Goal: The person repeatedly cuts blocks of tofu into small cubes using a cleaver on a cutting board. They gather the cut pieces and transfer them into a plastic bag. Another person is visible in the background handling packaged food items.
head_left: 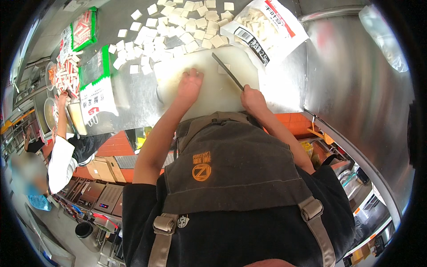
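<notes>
A white cutting board [209, 95] lies on the steel table in front of me. My left hand [191, 83] rests over its left part, fingers loosely bent and a little apart, with nothing visible in them. At the board's right side my right hand [253, 99] is closed around the handle of a knife [227, 70]. Its blade slants up and to the left, pointing away from me. Beside the blade lies one pale square slice [224, 69] on the board. Many similar white square pieces [164, 31] are spread beyond the board, some along its far edge.
An open plastic bag [271, 26] of pale pieces stands at the far right. Left are green-edged packages [95, 66] and a pile of red-and-white sticks [69, 73], where a co-worker's hand [62, 99] reaches in. A steel panel [351, 66] stands right.
</notes>
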A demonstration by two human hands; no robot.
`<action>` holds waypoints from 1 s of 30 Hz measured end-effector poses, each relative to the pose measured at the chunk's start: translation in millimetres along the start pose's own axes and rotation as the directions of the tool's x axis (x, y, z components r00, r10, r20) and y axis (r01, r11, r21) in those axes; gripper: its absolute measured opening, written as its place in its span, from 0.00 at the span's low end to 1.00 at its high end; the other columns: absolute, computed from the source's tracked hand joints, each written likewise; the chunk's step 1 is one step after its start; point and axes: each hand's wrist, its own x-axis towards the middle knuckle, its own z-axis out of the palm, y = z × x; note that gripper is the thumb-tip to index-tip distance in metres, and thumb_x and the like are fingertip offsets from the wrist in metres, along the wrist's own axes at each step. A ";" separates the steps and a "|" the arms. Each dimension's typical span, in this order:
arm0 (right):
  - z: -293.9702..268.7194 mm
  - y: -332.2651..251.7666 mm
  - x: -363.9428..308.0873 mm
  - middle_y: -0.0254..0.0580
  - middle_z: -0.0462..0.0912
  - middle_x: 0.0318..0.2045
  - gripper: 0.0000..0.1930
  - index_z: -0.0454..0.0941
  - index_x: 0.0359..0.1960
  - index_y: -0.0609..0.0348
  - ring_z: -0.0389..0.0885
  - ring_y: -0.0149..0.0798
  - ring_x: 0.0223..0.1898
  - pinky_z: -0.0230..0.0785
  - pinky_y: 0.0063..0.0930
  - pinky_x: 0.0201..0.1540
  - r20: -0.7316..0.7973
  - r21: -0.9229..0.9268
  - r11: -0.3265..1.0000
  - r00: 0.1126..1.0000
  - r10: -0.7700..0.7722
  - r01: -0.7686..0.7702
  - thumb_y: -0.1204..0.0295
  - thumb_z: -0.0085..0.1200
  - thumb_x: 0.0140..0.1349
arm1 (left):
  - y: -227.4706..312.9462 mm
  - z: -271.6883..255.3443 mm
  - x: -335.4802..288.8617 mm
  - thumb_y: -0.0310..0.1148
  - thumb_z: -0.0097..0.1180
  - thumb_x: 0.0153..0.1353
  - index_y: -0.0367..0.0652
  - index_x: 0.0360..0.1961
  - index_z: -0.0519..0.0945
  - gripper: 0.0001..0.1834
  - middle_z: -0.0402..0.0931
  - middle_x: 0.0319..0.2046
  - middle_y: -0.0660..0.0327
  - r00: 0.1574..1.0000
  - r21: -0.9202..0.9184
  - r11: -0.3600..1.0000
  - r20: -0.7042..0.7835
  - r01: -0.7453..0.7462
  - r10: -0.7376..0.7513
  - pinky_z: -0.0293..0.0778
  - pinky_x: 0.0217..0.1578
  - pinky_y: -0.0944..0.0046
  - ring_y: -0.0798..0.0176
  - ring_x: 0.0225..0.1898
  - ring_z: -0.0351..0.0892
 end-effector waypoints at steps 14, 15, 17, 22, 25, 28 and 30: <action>-30.4 -2.3 3.8 0.65 0.80 0.22 0.11 0.76 0.33 0.68 0.82 0.66 0.28 0.75 0.57 0.34 -0.081 0.185 0.981 0.996 -0.037 0.052 0.69 0.54 0.67 | -0.2 7.8 2.4 0.19 0.55 0.56 0.38 0.43 0.80 0.13 0.76 0.47 0.47 0.995 0.003 0.998 -0.080 -0.066 0.066 0.82 0.45 0.52 0.43 0.44 0.80; -36.9 -9.6 1.1 0.64 0.80 0.22 0.11 0.76 0.33 0.68 0.82 0.66 0.27 0.74 0.57 0.33 -0.084 0.202 0.978 0.996 -0.035 0.051 0.70 0.54 0.67 | -0.7 9.5 3.6 0.19 0.55 0.55 0.38 0.42 0.80 0.12 0.76 0.48 0.47 0.995 0.007 0.998 -0.077 -0.067 0.067 0.82 0.44 0.52 0.43 0.44 0.80; -39.1 -20.5 -3.2 0.63 0.79 0.20 0.11 0.76 0.33 0.68 0.81 0.66 0.26 0.74 0.56 0.32 -0.093 0.197 0.978 0.994 -0.053 0.070 0.70 0.55 0.67 | -3.3 12.5 5.1 0.19 0.55 0.55 0.38 0.42 0.80 0.12 0.75 0.49 0.47 0.996 0.017 0.998 -0.070 -0.063 0.064 0.82 0.44 0.51 0.43 0.43 0.81; -34.9 -31.7 -1.9 0.63 0.79 0.20 0.10 0.76 0.34 0.68 0.81 0.66 0.25 0.74 0.56 0.32 -0.091 0.156 0.982 0.991 -0.096 0.110 0.70 0.55 0.67 | -0.9 -13.8 2.3 0.23 0.58 0.58 0.43 0.63 0.73 0.29 0.71 0.61 0.42 0.997 0.036 0.999 0.076 0.007 -0.010 0.81 0.52 0.49 0.41 0.51 0.80; -40.7 -44.1 -4.1 0.63 0.79 0.20 0.10 0.76 0.33 0.67 0.81 0.66 0.25 0.75 0.56 0.32 -0.051 0.135 0.986 0.995 -0.089 0.095 0.71 0.54 0.67 | -8.0 -39.5 -11.8 0.30 0.65 0.57 0.44 0.72 0.65 0.40 0.67 0.68 0.40 0.994 -0.113 0.987 0.014 0.113 -0.113 0.81 0.54 0.48 0.40 0.55 0.80; -52.2 -66.9 -5.6 0.63 0.80 0.21 0.10 0.75 0.33 0.67 0.81 0.66 0.26 0.75 0.56 0.34 0.013 0.113 0.987 0.993 -0.116 0.114 0.70 0.54 0.67 | -44.8 -12.6 -33.2 0.37 0.73 0.55 0.37 0.69 0.67 0.42 0.72 0.63 0.41 0.959 -0.372 0.907 -0.120 0.198 -0.258 0.83 0.48 0.52 0.45 0.50 0.84; -55.1 -79.3 -4.8 0.63 0.80 0.22 0.10 0.75 0.33 0.66 0.81 0.66 0.27 0.75 0.56 0.34 0.059 0.084 0.986 0.987 -0.152 0.147 0.70 0.54 0.66 | -51.1 19.1 -42.3 0.40 0.74 0.57 0.32 0.63 0.71 0.38 0.78 0.55 0.43 0.911 -0.630 0.720 -0.046 0.291 -0.409 0.84 0.43 0.56 0.51 0.44 0.86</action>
